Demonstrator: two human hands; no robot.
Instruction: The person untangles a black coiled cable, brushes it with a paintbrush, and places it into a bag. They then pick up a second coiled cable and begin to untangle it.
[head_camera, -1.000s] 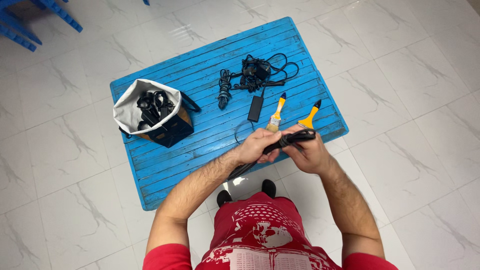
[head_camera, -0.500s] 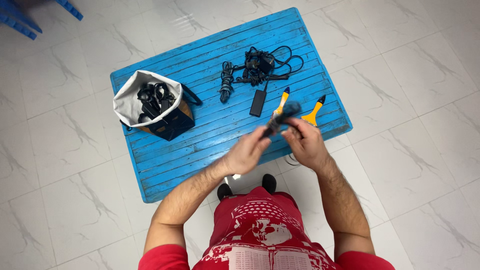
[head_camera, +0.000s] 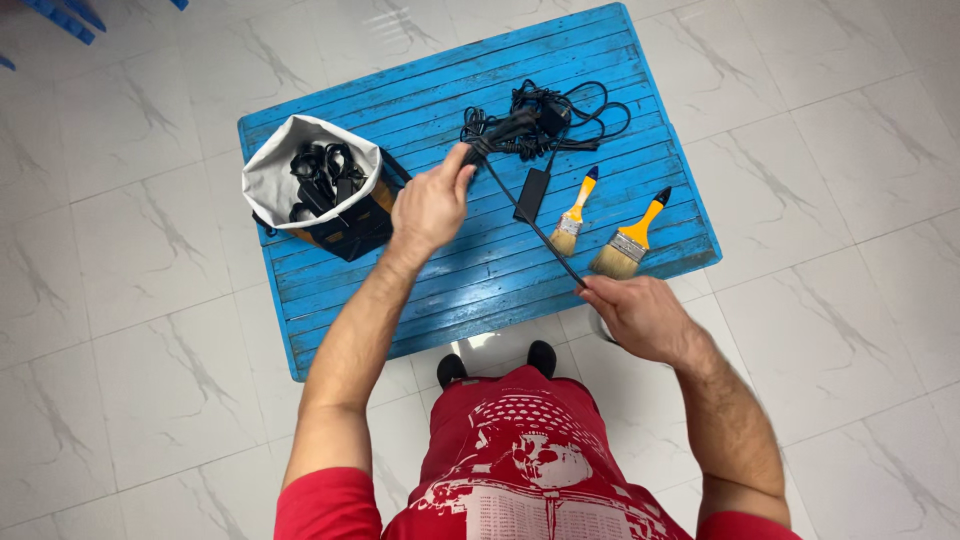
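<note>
Left hand over the middle of the blue slatted table, fingers curled and pinched on one end of a black cable. Right hand at the near edge of the table, toward its right corner, closed around the other end of the same cable. Cable pulled straight between the two hands, running on a slant above the slats and crossing just beside a black power brick. Tangle of black cords near the far edge, just beyond the left hand's fingertips. Small yellow-handled paintbrush lying right of the power brick; larger yellow-handled paintbrush beside it, near the right edge, bristles toward the near edge. Open fabric bag with a pale lining at the left edge, holding more black cords and plugs. Table standing on a white marble-tiled floor.
</note>
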